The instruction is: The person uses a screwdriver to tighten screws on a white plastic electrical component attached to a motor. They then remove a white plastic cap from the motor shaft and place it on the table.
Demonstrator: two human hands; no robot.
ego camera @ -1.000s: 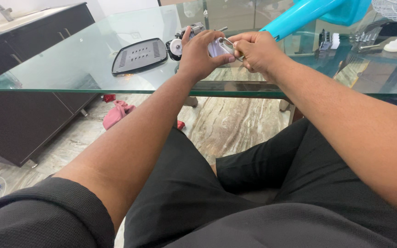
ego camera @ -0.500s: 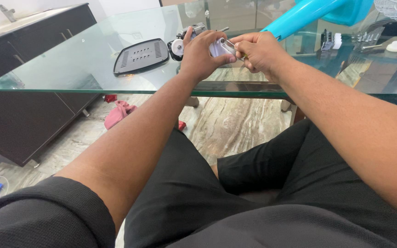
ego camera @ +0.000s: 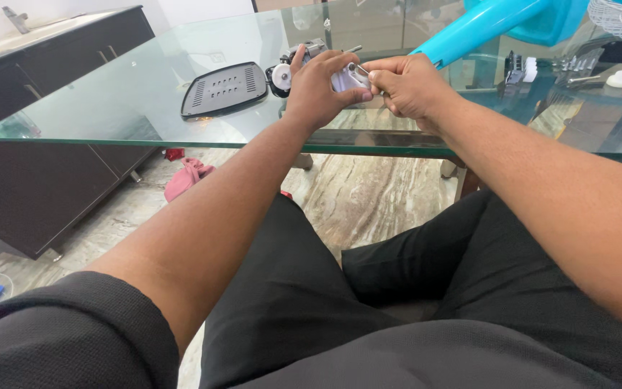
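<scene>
My left hand [ego camera: 318,90] grips a small device of metal and black parts [ego camera: 291,68] that rests on the glass table [ego camera: 145,86]; a round white-and-black wheel on it shows at its left side. My right hand [ego camera: 406,85] pinches a small metal piece [ego camera: 361,72] against the device, right next to my left fingers. Most of the device is hidden behind both hands.
A dark perforated iron soleplate [ego camera: 224,88] lies flat on the glass to the left of my hands. A turquoise plastic tube [ego camera: 480,27] slants behind my right hand. Small white and dark parts [ego camera: 617,72] lie at the far right. A dark cabinet [ego camera: 44,144] stands at left, a pink cloth [ego camera: 185,176] on the floor.
Both hands keep the same hold on the device. The view has shifted slightly; nothing was let go or picked up.
</scene>
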